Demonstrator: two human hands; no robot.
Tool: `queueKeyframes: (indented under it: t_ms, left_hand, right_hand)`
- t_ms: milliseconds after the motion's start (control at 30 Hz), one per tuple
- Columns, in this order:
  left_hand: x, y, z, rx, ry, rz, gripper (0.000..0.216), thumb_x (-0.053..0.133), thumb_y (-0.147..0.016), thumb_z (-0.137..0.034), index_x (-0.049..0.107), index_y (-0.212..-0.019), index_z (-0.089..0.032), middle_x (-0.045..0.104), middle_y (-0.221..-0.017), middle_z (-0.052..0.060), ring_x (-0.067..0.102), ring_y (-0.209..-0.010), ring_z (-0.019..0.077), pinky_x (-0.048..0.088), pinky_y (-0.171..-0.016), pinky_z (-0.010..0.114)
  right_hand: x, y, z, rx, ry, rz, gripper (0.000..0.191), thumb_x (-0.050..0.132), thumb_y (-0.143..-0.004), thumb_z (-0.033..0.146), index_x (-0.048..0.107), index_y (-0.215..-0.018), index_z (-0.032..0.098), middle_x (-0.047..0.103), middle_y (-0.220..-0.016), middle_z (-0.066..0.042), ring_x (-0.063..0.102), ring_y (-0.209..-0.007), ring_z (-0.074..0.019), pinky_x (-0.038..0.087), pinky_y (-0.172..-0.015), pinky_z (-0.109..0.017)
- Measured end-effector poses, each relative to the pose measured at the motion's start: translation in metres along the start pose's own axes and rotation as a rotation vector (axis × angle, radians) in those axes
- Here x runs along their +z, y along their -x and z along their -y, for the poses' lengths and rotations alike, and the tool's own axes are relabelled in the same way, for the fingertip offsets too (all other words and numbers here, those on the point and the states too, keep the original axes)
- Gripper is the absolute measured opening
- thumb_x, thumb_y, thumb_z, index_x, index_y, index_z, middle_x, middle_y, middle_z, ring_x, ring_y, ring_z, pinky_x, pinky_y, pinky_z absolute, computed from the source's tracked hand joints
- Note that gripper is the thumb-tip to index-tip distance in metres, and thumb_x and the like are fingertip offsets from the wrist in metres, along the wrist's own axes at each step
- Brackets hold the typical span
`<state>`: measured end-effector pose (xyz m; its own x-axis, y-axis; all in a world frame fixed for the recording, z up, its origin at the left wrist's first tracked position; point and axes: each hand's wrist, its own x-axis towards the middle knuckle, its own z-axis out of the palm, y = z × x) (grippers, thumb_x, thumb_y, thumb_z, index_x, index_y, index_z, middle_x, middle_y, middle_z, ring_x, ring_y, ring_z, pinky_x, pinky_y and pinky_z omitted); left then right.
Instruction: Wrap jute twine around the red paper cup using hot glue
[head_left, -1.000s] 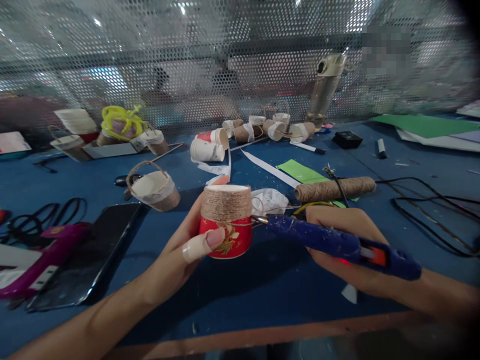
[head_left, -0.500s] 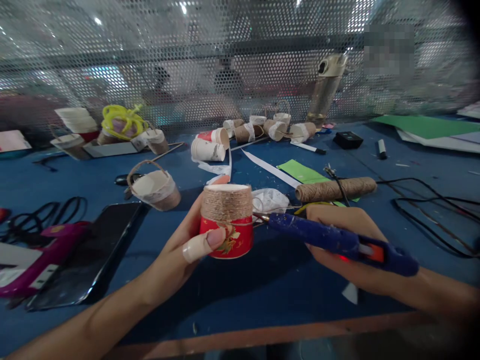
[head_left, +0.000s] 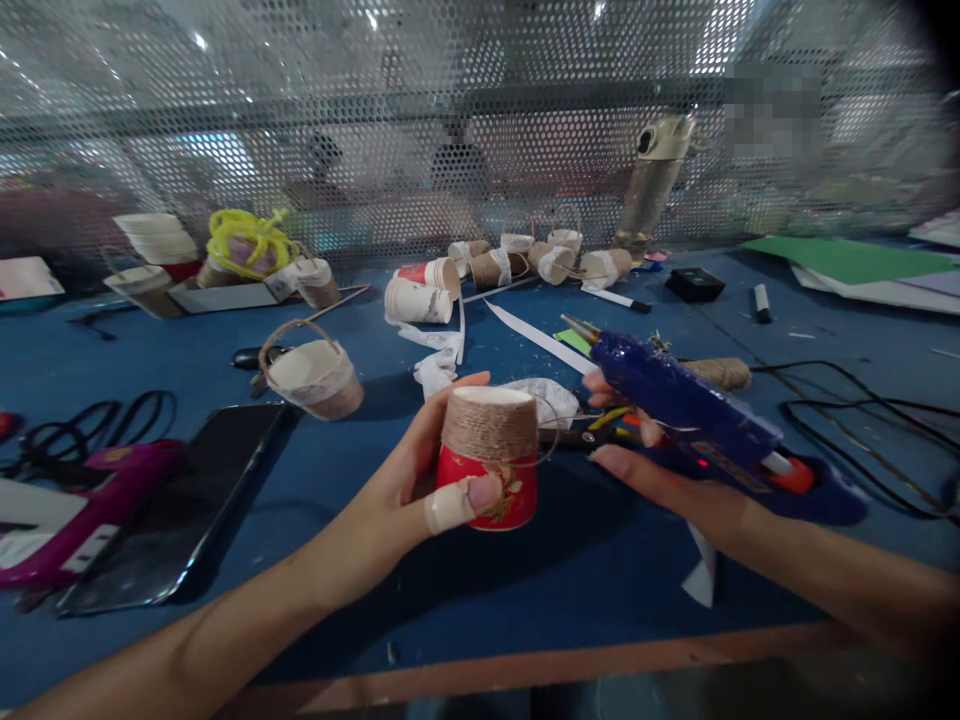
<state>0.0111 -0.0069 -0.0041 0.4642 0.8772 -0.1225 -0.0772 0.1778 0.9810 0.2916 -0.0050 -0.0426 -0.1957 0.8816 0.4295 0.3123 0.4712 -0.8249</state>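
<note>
My left hand (head_left: 420, 490) is wrapped round a red paper cup (head_left: 487, 490), its thumb, banded with a plaster, pressed on the front. Brown twine (head_left: 491, 425) winds round the cup's upper half, and a loose strand curves off its right side. My right hand (head_left: 667, 480) holds a blue glue gun (head_left: 675, 400), nozzle pointing up and left, apart from the cup. The thumb and some fingers stretch out below the gun; how the rest grip it is hidden. Under that hand lie scissors (head_left: 585, 437), partly covered. A crumpled white lace piece (head_left: 544, 400) lies behind the cup.
A small twine-wrapped basket (head_left: 319, 380) stands left of my hands, beside a dark phone (head_left: 187, 510) and a magenta glue gun (head_left: 127, 500). A roll of twine (head_left: 720, 373) lies behind the blue gun. Several cups, a bottle (head_left: 652, 190) and a black cable (head_left: 862, 400) occupy the table.
The glue gun's nozzle has left the cup's side and swung upward. My left hand has carried the cup right and slightly nearer. My right fingers have loosened and spread.
</note>
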Motion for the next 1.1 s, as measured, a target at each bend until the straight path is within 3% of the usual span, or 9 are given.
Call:
queueKeyframes:
  t_ms: [67, 167, 333, 500, 667, 867, 1100]
  left_hand:
    - [-0.001, -0.002, 0.001, -0.004, -0.023, 0.057, 0.068, 0.083, -0.092, -0.038, 0.051, -0.152, -0.043, 0.064, -0.155, -0.001, 0.061, -0.141, 0.0293, 0.052, -0.114, 0.035]
    - [-0.002, -0.004, 0.002, -0.002, -0.033, 0.071, 0.063, 0.082, -0.093, -0.037, 0.052, -0.148, -0.042, 0.064, -0.154, -0.001, 0.060, -0.143, 0.0290, 0.052, -0.113, 0.035]
    - [0.000, -0.004, 0.003, -0.002, -0.065, 0.002, 0.062, 0.083, -0.091, -0.039, 0.053, -0.145, -0.037, 0.064, -0.153, 0.003, 0.060, -0.140, 0.0321, 0.054, -0.111, 0.037]
    - [0.001, -0.004, 0.002, 0.004, -0.097, -0.006, 0.066, 0.081, -0.093, -0.041, 0.047, -0.149, -0.043, 0.060, -0.155, 0.000, 0.061, -0.139, 0.0296, 0.053, -0.110, 0.036]
    - [0.001, -0.005, 0.002, 0.026, -0.109, -0.007, 0.063, 0.083, -0.092, -0.040, 0.048, -0.145, -0.041, 0.063, -0.147, 0.001, 0.063, -0.134, 0.0275, 0.055, -0.106, 0.033]
    - [0.001, -0.006, 0.004, 0.046, -0.100, -0.038, 0.062, 0.084, -0.091, -0.038, 0.049, -0.142, -0.039, 0.067, -0.139, 0.001, 0.067, -0.127, 0.0267, 0.056, -0.106, 0.035]
    - [0.000, -0.006, 0.005, 0.069, -0.154, -0.060, 0.062, 0.082, -0.092, -0.038, 0.045, -0.142, -0.038, 0.067, -0.138, 0.001, 0.069, -0.122, 0.0249, 0.057, -0.103, 0.033]
  right_hand:
    - [0.005, 0.000, 0.008, 0.026, -0.037, -0.072, 0.074, 0.092, -0.082, 0.037, 0.053, -0.145, 0.039, 0.073, -0.094, 0.000, 0.074, -0.076, -0.0244, 0.067, -0.071, -0.041]
    - [0.009, -0.002, 0.023, -0.107, -0.028, 0.010, 0.051, 0.093, -0.081, 0.025, 0.069, -0.125, 0.035, 0.077, -0.116, -0.003, 0.077, -0.098, -0.0269, 0.067, -0.090, -0.044]
    - [0.009, -0.006, 0.027, -0.074, -0.014, 0.019, 0.046, 0.093, -0.080, 0.020, 0.070, -0.118, 0.031, 0.077, -0.111, -0.003, 0.076, -0.103, -0.0254, 0.065, -0.097, -0.043]
    - [0.009, -0.007, 0.026, -0.061, -0.087, 0.128, 0.037, 0.092, -0.083, 0.024, 0.067, -0.110, 0.030, 0.077, -0.104, 0.001, 0.077, -0.094, -0.0201, 0.067, -0.084, -0.032]
    - [0.007, -0.006, 0.028, -0.024, -0.046, 0.160, 0.028, 0.090, -0.085, 0.028, 0.070, -0.104, 0.028, 0.077, -0.097, 0.000, 0.074, -0.081, -0.0185, 0.065, -0.070, -0.029]
    - [0.007, -0.001, 0.026, 0.020, -0.084, 0.234, 0.027, 0.088, -0.088, 0.027, 0.070, -0.108, 0.027, 0.079, -0.100, -0.002, 0.074, -0.079, -0.0172, 0.062, -0.068, -0.029]
    - [0.008, -0.005, 0.036, -0.050, -0.029, 0.179, 0.017, 0.085, -0.090, 0.022, 0.071, -0.098, 0.027, 0.076, -0.083, 0.005, 0.066, -0.061, -0.0101, 0.058, -0.064, -0.024]
